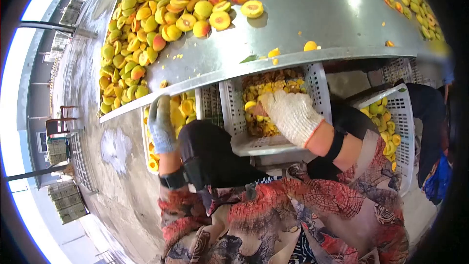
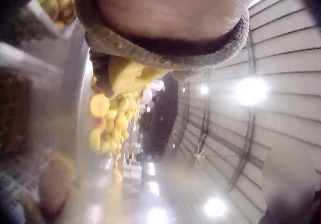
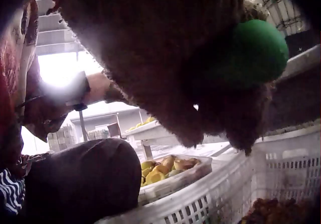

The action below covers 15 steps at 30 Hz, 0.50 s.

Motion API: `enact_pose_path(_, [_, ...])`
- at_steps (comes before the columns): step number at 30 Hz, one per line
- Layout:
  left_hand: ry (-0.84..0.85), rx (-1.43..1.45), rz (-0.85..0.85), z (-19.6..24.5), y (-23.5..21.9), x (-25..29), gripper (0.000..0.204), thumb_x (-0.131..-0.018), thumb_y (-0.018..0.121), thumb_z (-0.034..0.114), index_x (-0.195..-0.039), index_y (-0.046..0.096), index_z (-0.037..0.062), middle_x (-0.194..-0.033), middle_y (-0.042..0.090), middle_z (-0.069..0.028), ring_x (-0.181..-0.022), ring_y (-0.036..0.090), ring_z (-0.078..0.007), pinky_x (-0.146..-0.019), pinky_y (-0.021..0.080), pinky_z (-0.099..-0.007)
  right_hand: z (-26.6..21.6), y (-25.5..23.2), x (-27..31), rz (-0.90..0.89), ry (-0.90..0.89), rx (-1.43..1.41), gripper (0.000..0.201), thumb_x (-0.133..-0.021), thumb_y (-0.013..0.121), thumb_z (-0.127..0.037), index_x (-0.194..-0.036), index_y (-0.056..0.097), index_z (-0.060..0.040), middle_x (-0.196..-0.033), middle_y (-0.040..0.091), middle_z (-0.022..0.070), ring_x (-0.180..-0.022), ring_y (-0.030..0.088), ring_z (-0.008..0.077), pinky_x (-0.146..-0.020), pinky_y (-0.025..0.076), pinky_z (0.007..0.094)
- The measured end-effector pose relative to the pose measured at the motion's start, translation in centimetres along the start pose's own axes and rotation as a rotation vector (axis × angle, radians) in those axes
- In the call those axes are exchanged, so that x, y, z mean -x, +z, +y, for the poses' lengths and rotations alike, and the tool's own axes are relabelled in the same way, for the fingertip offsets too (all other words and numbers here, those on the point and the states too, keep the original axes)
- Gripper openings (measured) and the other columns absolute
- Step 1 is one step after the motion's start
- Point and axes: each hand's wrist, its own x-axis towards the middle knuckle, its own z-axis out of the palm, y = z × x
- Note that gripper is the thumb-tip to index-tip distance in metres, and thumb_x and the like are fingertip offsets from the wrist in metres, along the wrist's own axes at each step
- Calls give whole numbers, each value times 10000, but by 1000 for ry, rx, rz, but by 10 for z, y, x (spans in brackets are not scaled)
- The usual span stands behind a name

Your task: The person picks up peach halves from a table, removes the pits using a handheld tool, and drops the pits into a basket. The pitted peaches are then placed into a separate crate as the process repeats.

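Observation:
My left hand [image 1: 162, 124], in a grey-blue glove, is at the table's front edge, above a crate of peach halves [image 1: 153, 162]. In the left wrist view its fingers hold a yellow peach half [image 2: 133, 76]. My right hand [image 1: 291, 117], in a white knitted glove, hovers over a white crate [image 1: 234, 117] of brown and yellow fruit scraps [image 1: 259, 128]. It grips a tool whose rounded green handle end [image 3: 260, 53] sticks out of the fist in the right wrist view. The tool's working end is hidden.
A big heap of peach halves [image 1: 141, 34] covers the left of the metal table [image 1: 303, 14]. Another heap [image 1: 405, 0] lies at the far right. A white crate with yellow fruit [image 1: 403, 122] stands beside my right knee. Small fruit bits, including an orange piece [image 1: 310, 46], lie near the edge.

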Motion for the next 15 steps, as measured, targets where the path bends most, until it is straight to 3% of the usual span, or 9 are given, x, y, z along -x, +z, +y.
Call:
enact_pose_path(2, [-486, 490, 125, 7, -4, -6, 286, -899, 571, 137, -1141, 570, -17, -1074, 596, -99, -1005, 555, -191, -885, 445, -316, 3, -6, -1, -5, 30, 38, 134, -836, 541, -206, -893, 593, -97, -753, 641, 87, -693, 678, 260, -510, 523, 392])
enact_pose_path(3, [-557, 618, 96, 12, -8, -16, 328, -899, 591, 179, -1159, 563, -19, -1110, 576, -86, -1038, 513, -160, -908, 418, -294, 6, -7, 0, 40, -42, 68, 164, -854, 530, -266, -876, 601, -120, -749, 637, 74, -675, 670, 245, -495, 514, 389])
enact_pose_path(6, [-414, 417, -37, 44, -3, -62, 435, -823, 641, 151, -1206, 538, -29, -1143, 575, -98, -1046, 514, -183, -908, 419, -297, 7, 0, -5, 109, -50, 113, 247, -866, 520, -373, -845, 614, -145, -748, 645, 59, -670, 664, 227, -498, 508, 391])
enact_pose_path(8, [-395, 277, -172, 33, 16, -103, 541, -750, 670, 156, -1250, 521, 15, -1175, 585, -132, -1040, 550, -202, -873, 449, -306, 9, -2, -9, -145, -57, 7, 263, -864, 524, -381, -851, 615, -135, -743, 648, 57, -676, 667, 223, -505, 512, 394])
enact_pose_path(11, [-273, 169, -296, 24, 55, -154, 595, -733, 691, 181, -1284, 502, 58, -1172, 596, -159, -1046, 578, -238, -866, 461, -319, 9, -7, -6, -44, -89, 36, 268, -863, 530, -370, -896, 606, -116, -738, 643, 54, -681, 670, 222, -501, 515, 386])
enact_pose_path(12, [-232, -38, -396, 33, 66, -166, 575, -756, 678, 135, -1294, 492, 59, -1134, 608, -161, -991, 593, -204, -837, 468, -288, 11, -8, -6, 17, -125, 45, 262, -868, 523, -360, -916, 600, -114, -739, 642, 51, -681, 670, 224, -498, 516, 384])
enact_pose_path(13, [-183, -247, -491, 40, 78, -183, 558, -778, 665, 90, -1305, 481, 61, -1096, 620, -162, -935, 608, -170, -808, 475, -257, 10, -11, -13, -195, -18, -5, 225, -880, 502, -327, -927, 580, -121, -750, 644, 52, -672, 669, 235, -498, 517, 389])
enact_pose_path(14, [-201, -373, -579, 2, 105, -202, 588, -752, 701, 208, -1302, 499, 148, -1142, 612, -191, -1000, 617, -254, -825, 482, -306, 10, -12, -13, -186, -3, 2, 225, -880, 502, -327, -927, 580, -121, -750, 644, 52, -672, 669, 235, -498, 517, 389])
enact_pose_path(15, [-172, -462, -606, 10, 114, -210, 614, -730, 714, 271, -1296, 503, 161, -1151, 608, -193, -1031, 601, -292, -852, 475, -338, 7, -10, -10, -130, -26, -6, 252, -876, 510, -349, -879, 593, -112, -731, 643, 61, -669, 666, 234, -507, 517, 391])
